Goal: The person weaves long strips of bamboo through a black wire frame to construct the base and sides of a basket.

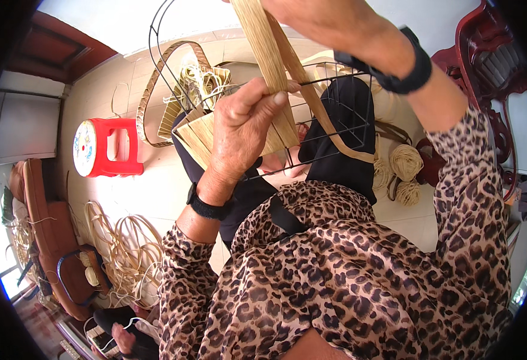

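Vanishing off-frame — right hand gripping straw strip.

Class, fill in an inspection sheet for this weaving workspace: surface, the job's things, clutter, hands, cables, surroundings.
Surface: pale tiled floor; work is done over the lap.
Job's things: black wire frame with flat straw-coloured strips woven onto it.
Clutter: loose coils of strip on the floor at left; three small rolls of cord at right.
Hands: left hand pinches the strips against the frame; right hand mostly out of view at the top edge, its wrist above the frame.
Cables: nothing seen.
Surroundings: red stool tipped on its side; dark red carved wooden chair.
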### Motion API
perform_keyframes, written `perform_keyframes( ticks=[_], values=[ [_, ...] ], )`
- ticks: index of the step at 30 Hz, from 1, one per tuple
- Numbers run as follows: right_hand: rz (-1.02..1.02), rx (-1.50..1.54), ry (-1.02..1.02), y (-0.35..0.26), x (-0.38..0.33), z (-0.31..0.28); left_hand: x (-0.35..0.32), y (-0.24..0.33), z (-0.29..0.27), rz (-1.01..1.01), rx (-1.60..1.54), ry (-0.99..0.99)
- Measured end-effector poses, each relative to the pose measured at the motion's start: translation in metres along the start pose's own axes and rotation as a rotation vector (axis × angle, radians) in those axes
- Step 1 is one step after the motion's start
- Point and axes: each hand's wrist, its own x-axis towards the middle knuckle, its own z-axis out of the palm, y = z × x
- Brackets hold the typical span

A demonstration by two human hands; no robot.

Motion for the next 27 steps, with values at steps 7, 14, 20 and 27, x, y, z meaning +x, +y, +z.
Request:
perform_keyframes(
  ticks=[7, 14, 20, 27],
  values=[
    [-0.062, -0.077, -0.054, -0.011, -0.039, -0.030, -0.018, 0.005, 0.012, 0.117, -0.003, -0.108],
    [-0.059, -0.073, -0.160, -0.049, -0.115, -0.020, -0.044, -0.006, 0.015, 0.409, 0.173, -0.148],
    [0.626, 0.001, -0.165, -0.050, -0.124, -0.050, -0.055, -0.013, 0.019, 0.503, 0.280, -0.289],
    [0.601, -0.129, -0.414, 0.000, -0.080, -0.105, -0.059, -0.019, 0.012, 0.388, 0.174, -0.295]
  ],
)
